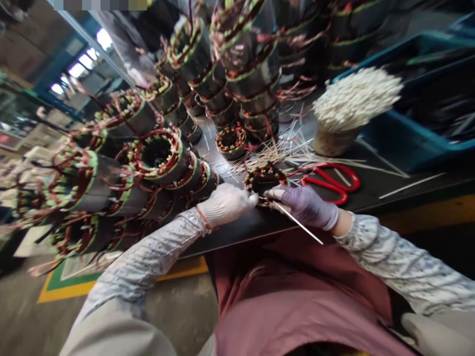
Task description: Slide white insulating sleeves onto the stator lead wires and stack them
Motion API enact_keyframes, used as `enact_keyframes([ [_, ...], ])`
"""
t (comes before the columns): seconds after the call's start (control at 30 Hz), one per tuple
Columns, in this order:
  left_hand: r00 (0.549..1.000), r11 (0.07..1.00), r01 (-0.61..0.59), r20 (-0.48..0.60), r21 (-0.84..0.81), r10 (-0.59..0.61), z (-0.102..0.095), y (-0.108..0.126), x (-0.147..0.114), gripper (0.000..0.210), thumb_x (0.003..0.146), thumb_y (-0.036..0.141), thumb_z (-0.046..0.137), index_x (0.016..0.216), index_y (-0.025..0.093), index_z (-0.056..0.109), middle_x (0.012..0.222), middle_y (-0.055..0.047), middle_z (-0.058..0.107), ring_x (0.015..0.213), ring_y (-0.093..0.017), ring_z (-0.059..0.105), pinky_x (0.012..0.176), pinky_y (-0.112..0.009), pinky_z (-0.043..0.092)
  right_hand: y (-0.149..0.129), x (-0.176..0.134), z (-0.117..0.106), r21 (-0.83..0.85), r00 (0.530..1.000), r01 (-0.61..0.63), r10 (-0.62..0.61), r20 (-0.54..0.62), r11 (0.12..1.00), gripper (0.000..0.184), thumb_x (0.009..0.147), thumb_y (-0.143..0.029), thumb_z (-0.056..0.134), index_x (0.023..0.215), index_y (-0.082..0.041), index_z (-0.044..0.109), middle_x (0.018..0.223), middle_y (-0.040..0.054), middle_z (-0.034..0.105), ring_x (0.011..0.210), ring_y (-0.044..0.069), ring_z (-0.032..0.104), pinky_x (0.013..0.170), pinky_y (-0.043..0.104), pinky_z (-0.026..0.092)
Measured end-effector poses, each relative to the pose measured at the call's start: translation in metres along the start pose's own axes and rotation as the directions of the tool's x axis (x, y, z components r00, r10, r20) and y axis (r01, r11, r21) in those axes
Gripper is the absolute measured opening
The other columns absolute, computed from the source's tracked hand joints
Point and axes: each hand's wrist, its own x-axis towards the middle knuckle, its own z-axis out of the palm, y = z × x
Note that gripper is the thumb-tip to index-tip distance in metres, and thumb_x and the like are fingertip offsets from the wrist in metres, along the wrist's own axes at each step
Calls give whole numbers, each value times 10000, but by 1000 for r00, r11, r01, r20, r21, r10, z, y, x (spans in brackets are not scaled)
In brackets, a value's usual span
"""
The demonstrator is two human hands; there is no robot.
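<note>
Working at a dark table [218, 239], the person in a dusky red apron [293, 306] has both gloved hands at a copper-wound ring [272, 171] near the table's front edge, its opening facing up. From the head view I see the left hand [230, 203], in white, curled at the near left rim; whether its fingers clamp anything I cannot tell. The right hand [313, 206], in purple, is closed on a thin white strip [302, 226] that slants out below the fingertips. Just beside lie red-handled scissors [326, 184]; loose white strips [276, 154] scatter behind, a packed pot [333, 142] stands by a blue crate [393, 136], and stacked wound rings [256, 85] crowd the left and back
</note>
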Motion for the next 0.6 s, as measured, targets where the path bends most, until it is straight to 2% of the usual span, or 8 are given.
enact_keyframes([
  [0.07,998,999,-34,-48,39,36,4,-8,1,354,968,107,521,1251,211,706,877,-119,766,777,-310,766,578,-337,521,10,4,-18,-11,991,122,-121,55,992,266,996,-371,527,1084,-269,756,947,-3,795,754,120,739,653,213,582],
  [0.13,991,998,-21,-131,63,29,11,-12,4,400,948,86,537,1278,245,698,1059,-136,778,804,-291,765,571,-327,521,20,2,-39,-69,990,138,-137,22,988,261,999,-384,517,1081,-296,748,973,-23,789,798,109,736,693,206,587],
  [0.2,981,998,-19,-190,67,32,21,-15,7,444,946,84,542,1316,288,680,1345,-143,708,821,-260,766,561,-309,521,32,-3,-62,-167,990,32,-54,-129,985,257,987,-374,548,1129,-269,735,1050,42,777,908,157,732,785,272,593],
  [0.27,975,999,-35,-218,34,41,30,-18,11,475,949,99,564,1358,322,658,1495,-128,617,833,-234,770,581,-297,539,46,-3,-84,-290,930,-197,85,-359,936,306,964,-377,604,1182,-195,718,1140,158,735,1018,234,695,864,375,556],
  [0.37,961,995,-90,-265,-48,74,40,-19,18,474,965,137,588,1401,318,630,1387,-128,695,842,-215,778,648,-287,568,67,7,-103,-432,797,-537,269,-540,724,436,882,-504,720,1125,-142,736,1181,207,692,1017,259,647,845,406,482],
  [0.43,949,988,-129,-300,-80,100,46,-16,21,441,983,171,588,1403,301,629,1281,-125,746,838,-203,780,665,-274,567,77,17,-106,-493,772,-619,358,-525,611,455,873,-575,706,1022,-149,754,1160,188,693,965,234,637,811,389,454],
  [0.5,933,979,-142,-351,-146,83,53,-10,21,392,994,252,619,1384,285,647,1223,-119,766,857,-200,782,669,-262,567,82,22,-104,-519,787,-608,372,-493,601,426,906,-571,656,944,-157,750,1113,185,696,939,227,633,800,392,449],
  [0.6,882,920,-177,-472,-348,-9,64,-4,20,362,970,370,695,1319,275,696,1214,-99,768,966,-192,781,743,-242,583,85,18,-102,-476,782,-559,240,-575,679,361,907,-513,641,940,-164,724,1036,198,698,981,274,651,837,436,470],
])
